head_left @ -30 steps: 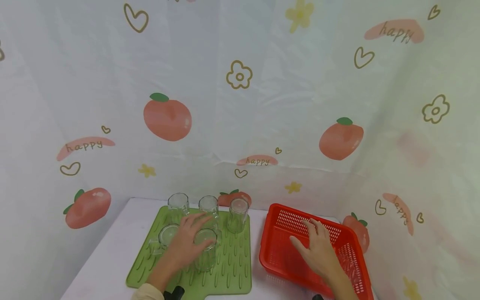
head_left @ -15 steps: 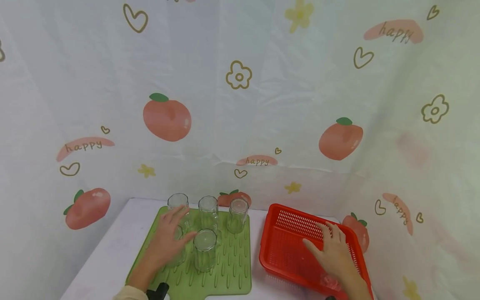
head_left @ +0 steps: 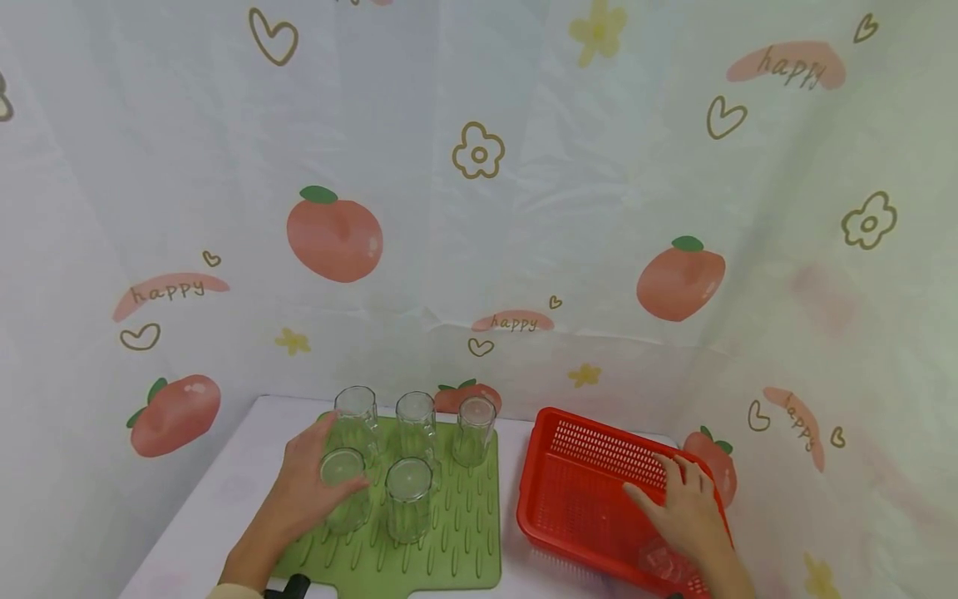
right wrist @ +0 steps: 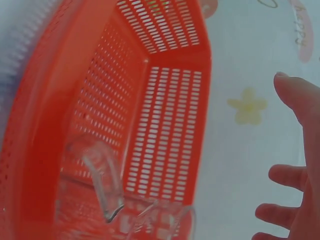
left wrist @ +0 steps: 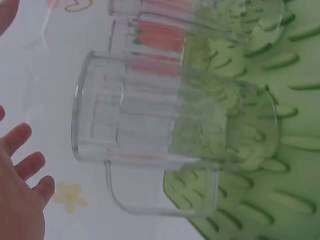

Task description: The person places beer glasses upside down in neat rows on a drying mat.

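Observation:
My left hand (head_left: 303,478) is beside the front-left clear glass mug (head_left: 348,514), fingers and thumb spread apart and gripping nothing. In the left wrist view that hand (left wrist: 22,190) shows at the edge, apart from a glass mug (left wrist: 150,120) with a handle. To its right stands another mug (head_left: 409,507), and several more form a back row, among them a mug (head_left: 416,424). All stand on the green ridged mat (head_left: 464,545). My right hand (head_left: 692,512) hovers over the red basket (head_left: 576,541), its fingers loosely bent around nothing. Clear glassware (right wrist: 102,175) lies inside the basket, partly cut off.
Mat and basket share a white tabletop (head_left: 202,507). Behind and at both sides hangs a white curtain (head_left: 509,249) printed with fruit, hearts and flowers. The basket has raised, slotted walls (right wrist: 167,130), and a narrow strip of table separates it from the mat.
My left hand has moved left and down, from over the front mugs to the left side of the front-left one. My right hand has shifted right and slightly down over the basket.

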`<state>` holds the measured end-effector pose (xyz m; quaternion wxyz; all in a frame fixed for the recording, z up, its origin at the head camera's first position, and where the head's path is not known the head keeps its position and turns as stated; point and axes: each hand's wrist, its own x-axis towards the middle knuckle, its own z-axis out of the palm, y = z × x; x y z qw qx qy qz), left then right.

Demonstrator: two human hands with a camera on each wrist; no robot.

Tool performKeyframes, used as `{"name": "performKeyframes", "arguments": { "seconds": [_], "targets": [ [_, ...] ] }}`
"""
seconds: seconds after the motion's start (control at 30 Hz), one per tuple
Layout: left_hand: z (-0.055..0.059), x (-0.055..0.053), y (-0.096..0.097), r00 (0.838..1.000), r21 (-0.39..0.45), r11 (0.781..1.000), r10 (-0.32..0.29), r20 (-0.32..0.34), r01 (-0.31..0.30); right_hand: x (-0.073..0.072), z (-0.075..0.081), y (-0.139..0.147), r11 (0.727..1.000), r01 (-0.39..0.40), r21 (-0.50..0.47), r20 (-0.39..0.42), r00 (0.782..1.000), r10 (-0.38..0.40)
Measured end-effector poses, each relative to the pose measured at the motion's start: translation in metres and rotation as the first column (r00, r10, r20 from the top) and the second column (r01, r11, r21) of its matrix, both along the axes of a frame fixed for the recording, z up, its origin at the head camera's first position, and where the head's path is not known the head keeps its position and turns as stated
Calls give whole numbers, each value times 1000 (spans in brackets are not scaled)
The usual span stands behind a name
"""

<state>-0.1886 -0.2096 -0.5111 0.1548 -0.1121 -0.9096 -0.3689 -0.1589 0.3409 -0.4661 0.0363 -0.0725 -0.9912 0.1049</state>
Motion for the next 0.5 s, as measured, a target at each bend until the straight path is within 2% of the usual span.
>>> {"name": "performKeyframes", "arguments": {
  "seconds": [0.2,0.5],
  "targets": [
    [-6,3,-9,1000,48,999,1,-25,0,-1,-5,10,1000,24,-6,52,998,-24],
    [-14,8,-17,999,81,997,5,42,-8,1,-14,23,998,61,5,108,992,-61]
  ]
}}
